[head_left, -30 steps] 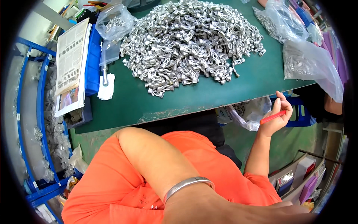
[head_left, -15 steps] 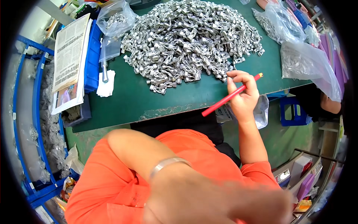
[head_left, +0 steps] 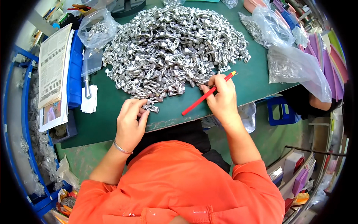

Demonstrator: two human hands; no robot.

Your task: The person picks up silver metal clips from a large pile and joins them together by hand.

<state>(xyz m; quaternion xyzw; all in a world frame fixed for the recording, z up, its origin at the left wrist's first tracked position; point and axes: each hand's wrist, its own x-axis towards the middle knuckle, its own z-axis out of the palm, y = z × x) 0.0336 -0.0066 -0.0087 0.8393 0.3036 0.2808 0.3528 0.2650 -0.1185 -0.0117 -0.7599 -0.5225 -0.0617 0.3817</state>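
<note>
A large heap of small silver metal pieces, each a wire loop with a ribbed band (head_left: 179,48), covers the middle of the green table (head_left: 171,117). At its near left edge, my left hand (head_left: 130,121) pinches one looped metal piece (head_left: 152,108) between thumb and fingertips. My right hand (head_left: 223,99) grips a red pencil (head_left: 199,102), which slants across its fingers with the sharpened yellowish end up and right. The thumb and fingertips of that hand also reach the heap's near edge; whether they pinch a piece there I cannot tell.
Left of the heap are a blue tray (head_left: 77,71) with newspaper (head_left: 52,67) on it, a metal-shafted tool (head_left: 88,89) on white paper, and a clear bag of pieces (head_left: 97,30). Clear bags (head_left: 289,67) lie on the right. A blue stool (head_left: 280,112) and another person's arm (head_left: 319,103) are beyond.
My left hand has swung from close in front of me to the heap's near left edge and taken a looped piece. My right hand, still with the pencil, has moved slightly left, against the heap.
</note>
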